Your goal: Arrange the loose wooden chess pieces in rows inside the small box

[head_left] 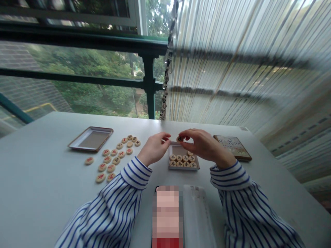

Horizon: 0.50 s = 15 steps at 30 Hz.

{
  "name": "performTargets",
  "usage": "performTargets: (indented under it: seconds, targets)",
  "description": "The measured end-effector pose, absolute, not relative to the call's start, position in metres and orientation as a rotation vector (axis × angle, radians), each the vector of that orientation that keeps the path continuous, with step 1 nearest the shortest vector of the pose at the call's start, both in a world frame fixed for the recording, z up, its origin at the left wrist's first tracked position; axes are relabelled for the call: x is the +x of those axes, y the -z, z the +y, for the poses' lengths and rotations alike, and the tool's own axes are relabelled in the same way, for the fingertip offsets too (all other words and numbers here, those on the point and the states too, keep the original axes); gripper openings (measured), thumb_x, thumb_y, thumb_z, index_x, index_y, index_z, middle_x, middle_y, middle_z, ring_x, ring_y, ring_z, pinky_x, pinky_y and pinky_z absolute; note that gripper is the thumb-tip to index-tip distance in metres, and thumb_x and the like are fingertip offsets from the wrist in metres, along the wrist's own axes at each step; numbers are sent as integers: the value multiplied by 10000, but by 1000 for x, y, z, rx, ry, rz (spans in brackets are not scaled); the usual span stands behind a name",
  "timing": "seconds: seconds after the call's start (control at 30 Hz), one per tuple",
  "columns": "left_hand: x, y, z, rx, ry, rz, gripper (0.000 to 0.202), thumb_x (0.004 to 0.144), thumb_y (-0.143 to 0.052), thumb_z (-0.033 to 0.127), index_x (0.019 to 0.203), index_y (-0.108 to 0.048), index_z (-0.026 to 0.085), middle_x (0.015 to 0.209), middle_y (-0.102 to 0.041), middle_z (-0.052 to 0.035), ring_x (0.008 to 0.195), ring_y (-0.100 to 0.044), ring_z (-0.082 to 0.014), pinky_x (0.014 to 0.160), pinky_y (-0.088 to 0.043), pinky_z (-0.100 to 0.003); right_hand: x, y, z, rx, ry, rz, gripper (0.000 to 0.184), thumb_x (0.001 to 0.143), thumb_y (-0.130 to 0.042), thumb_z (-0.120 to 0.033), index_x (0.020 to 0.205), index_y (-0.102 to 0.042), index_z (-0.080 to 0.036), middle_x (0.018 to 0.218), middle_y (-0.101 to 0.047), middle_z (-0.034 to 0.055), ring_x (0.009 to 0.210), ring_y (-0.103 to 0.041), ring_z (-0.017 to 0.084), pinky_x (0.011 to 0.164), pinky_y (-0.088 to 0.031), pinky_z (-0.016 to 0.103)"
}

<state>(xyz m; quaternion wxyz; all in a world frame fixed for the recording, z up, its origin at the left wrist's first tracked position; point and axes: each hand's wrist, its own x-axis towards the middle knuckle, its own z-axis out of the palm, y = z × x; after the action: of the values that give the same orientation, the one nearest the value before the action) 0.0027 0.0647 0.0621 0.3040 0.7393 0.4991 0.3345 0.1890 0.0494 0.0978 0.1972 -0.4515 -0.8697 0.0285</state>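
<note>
Right grip [204, 144] pinches one piece [179, 138] between thumb and fingertip, just above the far edge of the box [182, 168]. Left grip [154, 148] curls at the box's far left corner; I cannot tell whether it holds anything. The box's two near rows are filled and its far part is bare. Many loose pieces [116, 160] lie on the desk [38, 193] to the left, near a tray [93, 139].

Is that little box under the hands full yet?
Partly full: round pieces line the near end of the box, while its far part shows bare bottom.
</note>
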Motion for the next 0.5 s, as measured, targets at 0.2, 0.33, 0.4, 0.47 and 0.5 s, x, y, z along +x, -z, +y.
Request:
performTargets:
  seconds: [0.2, 0.33, 0.4, 0.47, 0.5]
  targets:
    - [6, -53, 61, 2224, -682, 1417, 297, 794, -455, 269, 1027, -590, 144, 951, -644, -86, 799, -606, -163, 735, -458, -264, 196, -97, 51, -1341, -66, -2530, 230, 804, -494, -306, 969, -609, -195, 867, -645, 36, 762, -569, 139, 673, -408, 250]
    - [8, -48, 61, 2296, -584, 1424, 304, 778, -461, 228, 1040, -582, 133, 982, -631, -90, 806, -604, -157, 743, -457, -254, 198, -96, 53, -1359, -75, -2554, 219, 804, -485, -309, 933, -623, -199, 846, -648, 34, 752, -567, 137, 668, -403, 245]
    - [8, -45, 62, 2325, -558, 1414, 313, 775, -458, 216, 1050, -578, 127, 988, -628, -93, 816, -603, -159, 758, -455, -255, 199, -95, 55, -1374, -86, -2557, 223, 802, -484, -311, 934, -626, -200, 848, -651, 35, 751, -571, 137, 667, -403, 243]
    - [9, -42, 62, 2348, -531, 1411, 319, 776, -454, 208, 1061, -573, 128, 1003, -623, -95, 829, -602, -162, 774, -452, -259, 201, -92, 57, -1401, -100, -2566, 226, 802, -481, -312, 932, -630, -204, 851, -657, 35, 749, -577, 138, 664, -403, 242]
    - [10, -42, 62, 2356, -519, 1415, 321, 777, -453, 206, 1066, -571, 131, 1011, -620, -95, 835, -601, -164, 783, -450, -262, 202, -91, 58, -1422, -107, -2571, 229, 802, -477, -313, 932, -632, -205, 847, -659, 35, 745, -580, 138, 661, -402, 242]
